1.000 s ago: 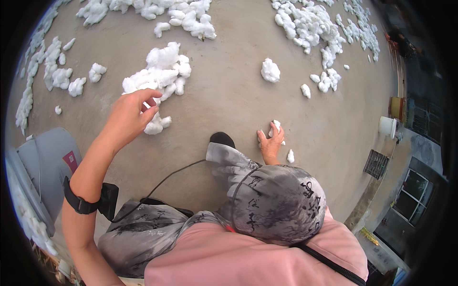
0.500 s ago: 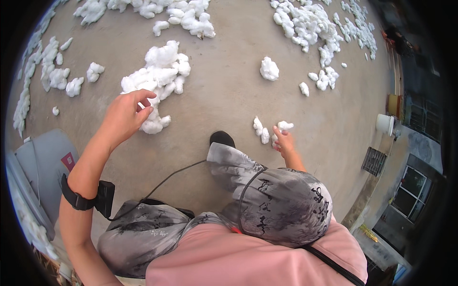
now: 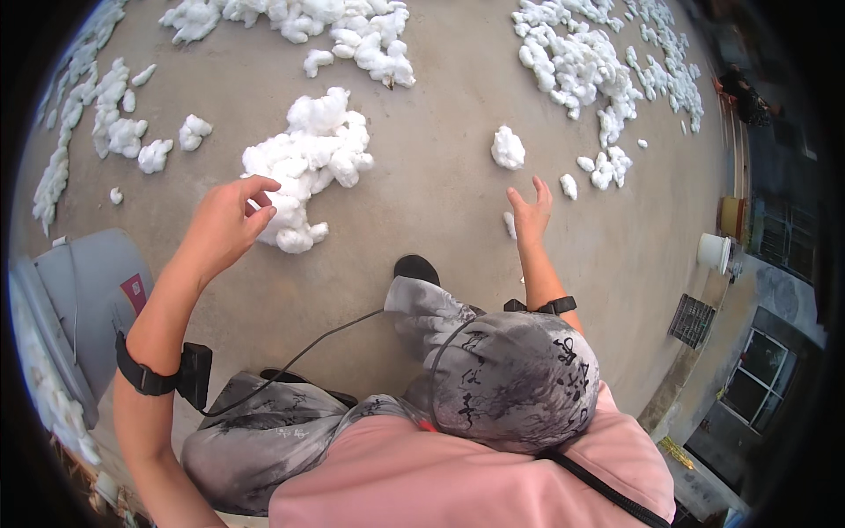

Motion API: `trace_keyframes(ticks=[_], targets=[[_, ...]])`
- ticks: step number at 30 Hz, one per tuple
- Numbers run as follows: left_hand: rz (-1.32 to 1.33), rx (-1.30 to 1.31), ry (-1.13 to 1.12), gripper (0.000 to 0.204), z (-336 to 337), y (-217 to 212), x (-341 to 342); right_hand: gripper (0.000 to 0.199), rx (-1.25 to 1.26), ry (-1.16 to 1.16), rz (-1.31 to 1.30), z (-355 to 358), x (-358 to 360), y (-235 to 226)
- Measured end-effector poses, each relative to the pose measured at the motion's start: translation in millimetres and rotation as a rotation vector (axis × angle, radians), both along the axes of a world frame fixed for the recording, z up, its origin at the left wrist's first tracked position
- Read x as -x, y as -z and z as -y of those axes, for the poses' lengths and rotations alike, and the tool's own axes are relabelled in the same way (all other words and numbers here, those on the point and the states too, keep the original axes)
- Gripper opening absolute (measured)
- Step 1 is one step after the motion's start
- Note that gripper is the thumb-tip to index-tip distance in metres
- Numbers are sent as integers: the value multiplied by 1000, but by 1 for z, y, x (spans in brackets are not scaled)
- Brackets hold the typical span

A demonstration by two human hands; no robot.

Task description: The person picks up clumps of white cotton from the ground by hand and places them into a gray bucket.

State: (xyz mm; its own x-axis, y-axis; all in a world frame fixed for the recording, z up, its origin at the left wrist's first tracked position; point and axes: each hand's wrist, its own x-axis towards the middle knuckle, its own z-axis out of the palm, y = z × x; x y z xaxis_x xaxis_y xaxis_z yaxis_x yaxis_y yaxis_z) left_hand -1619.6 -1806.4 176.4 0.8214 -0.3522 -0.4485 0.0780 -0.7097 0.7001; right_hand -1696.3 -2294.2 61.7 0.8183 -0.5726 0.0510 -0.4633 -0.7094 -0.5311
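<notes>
While the left hand [image 3: 224, 224] curls its fingers loosely against the near edge of the cotton pile [image 3: 304, 167], grasping nothing, the right hand [image 3: 531, 214] spreads open, well right of that pile.

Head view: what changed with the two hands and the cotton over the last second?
The right hand, which was down on small cotton tufts a second ago, has lifted and opened, empty; one small tuft lies beside it. The left hand has stayed at the big cotton pile, fingers curled at its edge. The grey bin and the scattered cotton have not moved.
</notes>
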Motion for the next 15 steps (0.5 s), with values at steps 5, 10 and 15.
trace_keyframes(ticks=[5,10,15], targets=[[-3,-66,-19,29,-11,1,2,49,-374,268,-319,13,44,43],[-15,-65,-54,30,-5,-2,5,45,-324,-171,136,-16,-55,18],[-60,-115,-92,42,-11,11,4,45,457,-507,42,18,-109,48]])
